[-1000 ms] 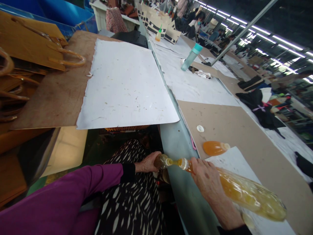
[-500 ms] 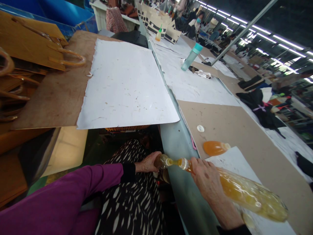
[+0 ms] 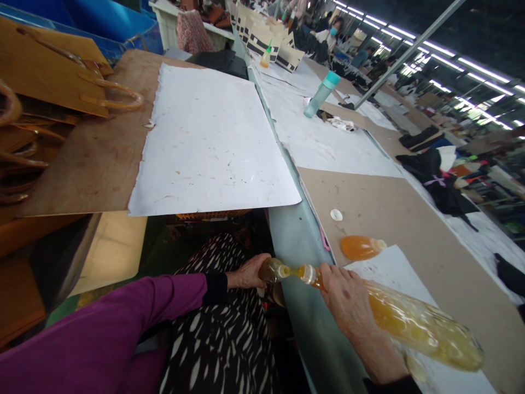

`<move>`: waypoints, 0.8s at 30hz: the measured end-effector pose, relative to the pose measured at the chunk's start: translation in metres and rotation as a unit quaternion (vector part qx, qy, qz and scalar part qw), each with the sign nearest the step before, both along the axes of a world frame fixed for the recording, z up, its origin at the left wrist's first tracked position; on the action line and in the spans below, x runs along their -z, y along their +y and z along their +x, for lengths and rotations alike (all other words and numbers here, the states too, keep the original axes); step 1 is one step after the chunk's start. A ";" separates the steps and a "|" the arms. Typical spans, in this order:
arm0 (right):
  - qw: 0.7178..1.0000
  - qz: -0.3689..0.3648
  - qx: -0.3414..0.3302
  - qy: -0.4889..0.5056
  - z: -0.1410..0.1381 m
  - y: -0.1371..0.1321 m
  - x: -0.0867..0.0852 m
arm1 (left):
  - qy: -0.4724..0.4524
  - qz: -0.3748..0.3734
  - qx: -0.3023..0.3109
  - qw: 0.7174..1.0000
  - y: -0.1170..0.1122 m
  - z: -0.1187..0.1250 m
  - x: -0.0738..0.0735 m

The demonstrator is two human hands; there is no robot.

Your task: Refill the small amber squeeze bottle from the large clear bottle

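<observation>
Holding a bottle in each hand here, neck to neck over the near edge of a grey-green bench [image 3: 293, 235]. The right hand [image 3: 348, 298] is wrapped snugly around the upper part of a big clear plastic bottle with amber-yellow liquid in it [image 3: 426, 325], which is lying over sideways, mouth toward the left hand and base off to the lower right. Can't tell if its belly touches the white paper sheet [image 3: 394, 271] below it. The left hand [image 3: 249, 272] has its fingers curled around a small, rounded, see-through bottle [image 3: 270, 270], mouth facing the big one. There's a narrow yellow bit bridging the two mouths, but I can't tell if that's liquid or a spout. Just past the right hand, a small orange bottle with a pale neck [image 3: 360, 248] lies on a flat grey-brown cardboard sheet [image 3: 394, 208], with a round white disc [image 3: 336, 215] near it. Further up the bench there's a teal-lidded translucent tumbler [image 3: 322, 94] standing on white paper, and way over left, tan bags with looped handles [image 3: 53, 65] are piled beside a brown board [image 3: 98, 137].
</observation>
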State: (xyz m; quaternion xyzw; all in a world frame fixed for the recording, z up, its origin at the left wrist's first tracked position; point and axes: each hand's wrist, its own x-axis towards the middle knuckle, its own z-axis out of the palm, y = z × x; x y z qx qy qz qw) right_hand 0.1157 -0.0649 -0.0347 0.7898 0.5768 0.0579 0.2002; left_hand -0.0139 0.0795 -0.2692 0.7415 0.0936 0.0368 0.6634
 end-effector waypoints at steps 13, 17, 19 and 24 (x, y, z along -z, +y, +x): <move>1.000 -0.005 -0.010 -0.011 0.000 -0.001 0.002 | -0.010 0.004 -0.004 1.000 -0.001 0.000 0.002; 1.000 -0.005 -0.004 0.000 0.001 -0.002 0.003 | -0.008 0.000 0.000 1.000 0.000 0.000 0.000; 1.000 -0.009 -0.001 0.002 0.001 -0.003 0.003 | -0.009 0.000 0.005 1.000 0.000 0.000 -0.001; 1.000 -0.008 -0.017 -0.004 0.003 -0.004 0.004 | -0.012 0.009 0.004 1.000 0.001 -0.001 -0.003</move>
